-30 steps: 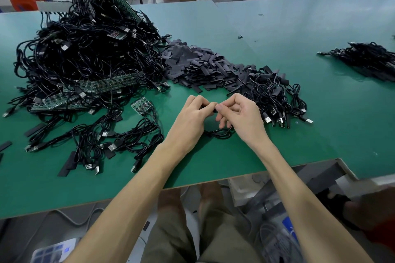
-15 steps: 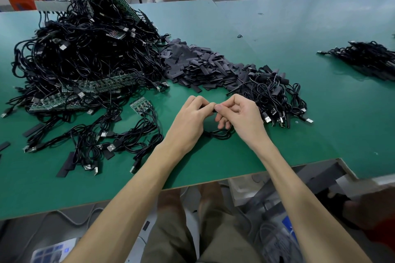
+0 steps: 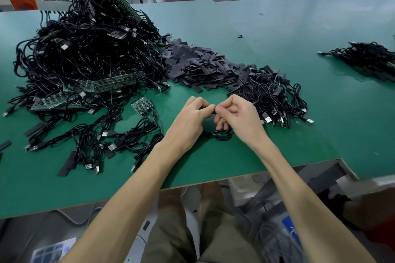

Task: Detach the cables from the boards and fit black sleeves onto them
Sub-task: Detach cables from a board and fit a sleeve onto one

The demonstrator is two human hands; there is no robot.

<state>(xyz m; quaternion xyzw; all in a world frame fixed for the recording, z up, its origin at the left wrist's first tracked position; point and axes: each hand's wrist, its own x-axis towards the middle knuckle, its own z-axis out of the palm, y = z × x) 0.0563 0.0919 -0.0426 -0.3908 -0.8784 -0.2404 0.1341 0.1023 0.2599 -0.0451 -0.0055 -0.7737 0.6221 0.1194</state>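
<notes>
Cable (image 3: 218,135) (coiled) between pinching fingers (image 3: 220,110)

Matt green bench (image 3: 277,92) mat; glossy black rubbery cables (image 3: 89,55) with shiny metal plugs (image 3: 267,119) — dull, cloth-like black sleeves (image 3: 198,66).

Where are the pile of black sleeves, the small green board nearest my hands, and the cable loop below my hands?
pile of black sleeves (image 3: 192,66), head view, middle of the heap.
small green board (image 3: 142,105), head view, centre of its top face.
cable loop (image 3: 220,135), head view, bottom of the visible coil.
</notes>
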